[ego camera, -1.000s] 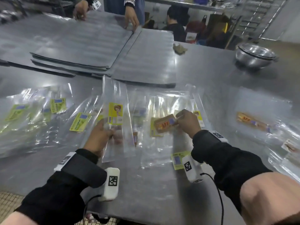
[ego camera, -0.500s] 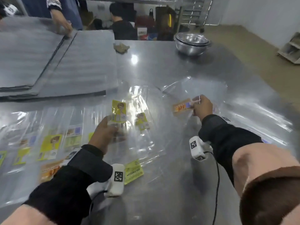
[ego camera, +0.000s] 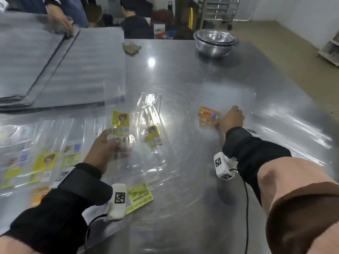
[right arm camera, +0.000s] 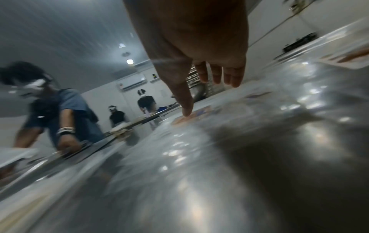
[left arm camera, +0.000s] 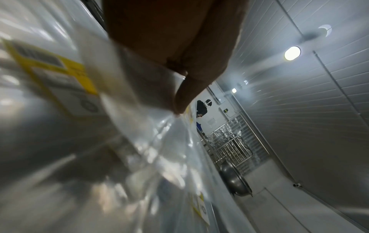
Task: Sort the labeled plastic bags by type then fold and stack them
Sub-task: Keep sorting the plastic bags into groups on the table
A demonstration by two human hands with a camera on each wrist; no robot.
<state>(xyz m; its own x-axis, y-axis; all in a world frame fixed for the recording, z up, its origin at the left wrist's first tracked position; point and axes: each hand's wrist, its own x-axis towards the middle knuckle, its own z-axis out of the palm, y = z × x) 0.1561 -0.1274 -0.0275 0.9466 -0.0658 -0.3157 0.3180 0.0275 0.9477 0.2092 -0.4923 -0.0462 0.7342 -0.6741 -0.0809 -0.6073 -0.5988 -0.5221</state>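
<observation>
Steel table: left hand pinches yellow-labeled bag.

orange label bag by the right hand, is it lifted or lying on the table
Lying flat. The orange-label bag is spread on the steel table, and the right hand has straight fingers on it, not pinching it.

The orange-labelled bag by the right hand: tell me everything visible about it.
The orange-labelled bag is clear, glossy plastic with an orange label carrying a small blue patch. It lies flat on the steel table, blurred, apparently over another orange label. The right hand rests at its right edge, fingers extended, thumb tip touching the label.
</observation>
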